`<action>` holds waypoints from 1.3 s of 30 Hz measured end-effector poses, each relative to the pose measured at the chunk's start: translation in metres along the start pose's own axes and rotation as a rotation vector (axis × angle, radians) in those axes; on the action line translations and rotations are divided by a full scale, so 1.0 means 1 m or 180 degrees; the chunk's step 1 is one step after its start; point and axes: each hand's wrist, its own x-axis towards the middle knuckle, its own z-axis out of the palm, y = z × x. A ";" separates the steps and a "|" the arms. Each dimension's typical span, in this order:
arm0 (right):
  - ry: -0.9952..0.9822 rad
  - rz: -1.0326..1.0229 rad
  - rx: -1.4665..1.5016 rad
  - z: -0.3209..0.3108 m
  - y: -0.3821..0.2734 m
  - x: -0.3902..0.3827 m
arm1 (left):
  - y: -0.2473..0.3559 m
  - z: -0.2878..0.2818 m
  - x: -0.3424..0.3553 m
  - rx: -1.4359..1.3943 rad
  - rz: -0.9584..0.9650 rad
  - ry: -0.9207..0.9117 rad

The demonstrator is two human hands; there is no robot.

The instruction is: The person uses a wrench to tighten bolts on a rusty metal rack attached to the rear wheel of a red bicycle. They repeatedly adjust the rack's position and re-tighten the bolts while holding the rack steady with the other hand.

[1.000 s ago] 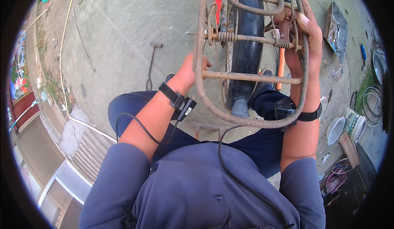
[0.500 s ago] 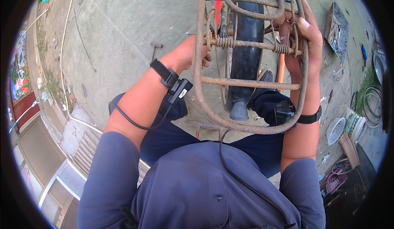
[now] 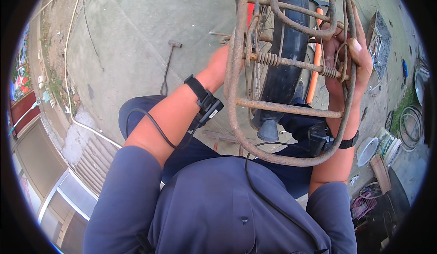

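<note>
A rusty bicycle rear rack (image 3: 289, 106) with coiled springs spans the upper right middle. Beneath it stands the black-tyred wheel (image 3: 287, 49), with a dark rubbery flap (image 3: 268, 130) at its near end. My right hand (image 3: 359, 58) is closed at the rack's right rail, thumb against the metal and some fingers reaching in behind the bars. My left hand (image 3: 220, 65) reaches behind the rack's left rail, beside the wheel; the rail hides its fingers, so their grip cannot be made out. A metal rod end (image 3: 217, 33) shows just beyond this hand.
A hammer-like T-headed tool (image 3: 175, 44) lies on the ground to the left. An orange-handled tool (image 3: 314, 79) lies right of the wheel. Farther right are a metal tray (image 3: 378, 40), a white basin (image 3: 367, 151) and coiled hose (image 3: 410, 122). A pale hose (image 3: 67, 72) runs along the left.
The rack and wheel have shifted right and nearer in view, and both my hands have shifted right with them. More of the T-headed tool and the orange handle now shows.
</note>
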 end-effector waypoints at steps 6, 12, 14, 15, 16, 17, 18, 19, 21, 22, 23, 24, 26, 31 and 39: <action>0.0094 -0.0102 0.0017 0.002 -0.002 0.002 | -0.106 0.072 0.019 0.0647 0.0152 0.0509; 0.0930 -0.0121 0.0089 0.030 -0.003 -0.002 | -0.092 0.076 0.029 -0.0633 -0.1000 0.0400; 0.0490 -0.0168 0.0112 0.030 -0.005 0.002 | -0.076 0.062 0.013 -0.1199 -0.1239 0.0317; 0.0153 -0.0155 0.0082 0.029 -0.007 0.004 | -0.069 0.056 0.004 -0.1185 -0.1242 0.0333; -0.0189 -0.0144 0.0062 0.026 -0.010 0.005 | -0.063 0.049 -0.006 -0.1204 -0.1143 0.0384; -0.0195 -0.0161 0.0050 0.026 -0.012 0.004 | -0.057 0.040 -0.012 -0.1196 -0.1004 0.0431; -0.0169 -0.0119 0.0286 0.025 -0.014 0.002 | -0.053 0.031 -0.017 -0.1038 -0.0824 0.0469; -0.0139 -0.0077 0.0516 0.025 -0.017 0.001 | -0.049 0.023 -0.020 -0.0864 -0.0609 0.0480; -0.0066 -0.0071 0.0537 0.027 -0.019 -0.001 | -0.039 0.008 -0.020 -0.0534 -0.0252 0.0374; -0.0026 -0.0102 0.0335 0.029 -0.019 -0.002 | -0.033 0.000 -0.020 -0.0376 -0.0117 0.0266; -0.0015 -0.0140 0.0232 0.031 -0.019 -0.001 | -0.025 -0.007 -0.018 -0.0311 -0.0103 0.0147; -0.0003 -0.0179 0.0130 0.033 -0.018 0.001 | -0.017 -0.014 -0.016 -0.0246 -0.0087 0.0028; -0.0037 -0.0261 0.0123 0.034 -0.014 0.006 | 0.004 -0.026 -0.013 -0.0223 -0.0309 -0.0189; 0.0086 -0.0303 0.0010 0.028 -0.005 0.007 | 0.056 -0.039 -0.012 -0.0791 -0.0947 -0.0254; 0.0099 -0.0046 -0.0479 0.020 -0.009 -0.002 | 0.059 -0.058 0.025 0.0463 -0.0295 -0.1079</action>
